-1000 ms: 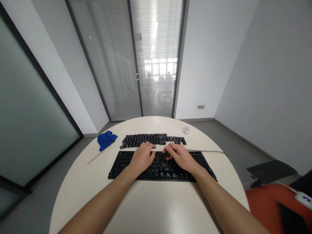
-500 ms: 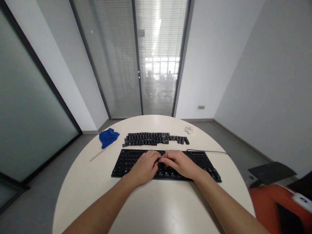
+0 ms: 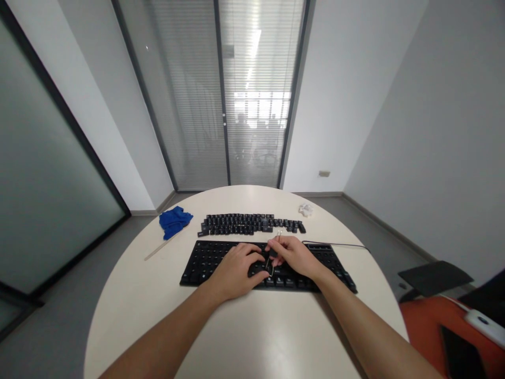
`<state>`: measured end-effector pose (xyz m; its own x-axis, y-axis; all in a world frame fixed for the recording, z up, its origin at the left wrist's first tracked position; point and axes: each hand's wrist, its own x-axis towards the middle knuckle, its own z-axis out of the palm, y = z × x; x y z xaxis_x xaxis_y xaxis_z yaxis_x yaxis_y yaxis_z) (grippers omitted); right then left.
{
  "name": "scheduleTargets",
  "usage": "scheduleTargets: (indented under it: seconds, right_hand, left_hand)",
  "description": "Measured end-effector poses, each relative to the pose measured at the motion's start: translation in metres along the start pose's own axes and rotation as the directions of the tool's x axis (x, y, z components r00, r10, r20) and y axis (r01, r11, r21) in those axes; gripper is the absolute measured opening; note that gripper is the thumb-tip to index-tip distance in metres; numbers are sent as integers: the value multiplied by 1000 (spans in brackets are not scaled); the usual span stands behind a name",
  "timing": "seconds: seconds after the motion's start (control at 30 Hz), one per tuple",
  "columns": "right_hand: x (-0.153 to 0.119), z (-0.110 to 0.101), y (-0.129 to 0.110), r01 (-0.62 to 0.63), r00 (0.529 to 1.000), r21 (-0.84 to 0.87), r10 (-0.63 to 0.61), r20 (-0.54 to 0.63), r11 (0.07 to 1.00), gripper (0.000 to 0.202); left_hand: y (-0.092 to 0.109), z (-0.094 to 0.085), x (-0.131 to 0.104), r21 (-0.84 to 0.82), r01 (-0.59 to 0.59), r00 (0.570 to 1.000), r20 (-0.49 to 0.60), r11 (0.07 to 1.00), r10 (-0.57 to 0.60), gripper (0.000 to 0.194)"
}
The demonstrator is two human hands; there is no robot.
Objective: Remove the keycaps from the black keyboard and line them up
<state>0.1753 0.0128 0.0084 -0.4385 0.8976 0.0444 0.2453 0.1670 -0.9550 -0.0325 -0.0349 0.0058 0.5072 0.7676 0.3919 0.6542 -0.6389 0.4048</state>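
Observation:
A black keyboard (image 3: 213, 258) lies across the table, many of its keycaps off on the left part. My right hand (image 3: 294, 255) is closed on a small keycap puller (image 3: 273, 253) with a dark grip. Its wire loops stick out above the fingers and down toward the keys. My left hand (image 3: 236, 268) rests on the keyboard just left of the puller, thumb and fingers apart and nothing visible between them. Behind the keyboard, loose black keycaps (image 3: 232, 225) stand in rows. Whether the puller's wires touch a keycap is too small to tell.
On the round table (image 3: 130, 310), a blue cloth (image 3: 173, 221) lies at the left beside a thin wooden stick (image 3: 160, 248). A crumpled white wad (image 3: 305, 210) sits at the back right. The keyboard cable (image 3: 339, 244) runs off the right edge. An orange chair (image 3: 424, 326) stands at the right.
My right hand has shifted slightly right and turned, so the puller's wires now show. My left thumb and fingers have spread apart, away from the right hand.

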Motion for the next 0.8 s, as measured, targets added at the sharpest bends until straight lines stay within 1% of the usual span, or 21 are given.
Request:
scheduleTargets:
  seconds: [0.17, 0.33, 0.4, 0.5, 0.6, 0.67, 0.8]
  right_hand:
    - [-2, 1, -2, 58, 998, 2, -58, -39, 998, 48]
    - [-2, 0, -2, 127, 991, -6, -127, -40, 992, 48]
    - [-2, -1, -1, 130, 991, -7, -130, -35, 991, 48]
    - [-1, 0, 1, 103, 995, 14, -103, -10, 995, 48]
    - [-1, 0, 1, 61, 998, 50, -62, 23, 997, 48]
    - [-1, 0, 1, 52, 998, 60, -55, 44, 997, 48]
    - [-2, -1, 1, 95, 992, 35, -97, 79, 995, 45]
  left_hand:
    - [5, 10, 0, -106, 81, 996, -23, 991, -83, 15]
    - [4, 14, 0, -251, 145, 986, -42, 957, -160, 19]
    - [2, 13, 0, -305, 163, 983, -33, 938, -182, 20]
    - [2, 11, 2, -377, 188, 978, -17, 907, -210, 24]
    - [5, 9, 4, -458, 192, 976, -2, 868, -218, 31]
    - [7, 7, 5, -489, 191, 975, -6, 851, -223, 33]
    - [4, 8, 5, -468, 179, 967, -80, 865, -243, 20]
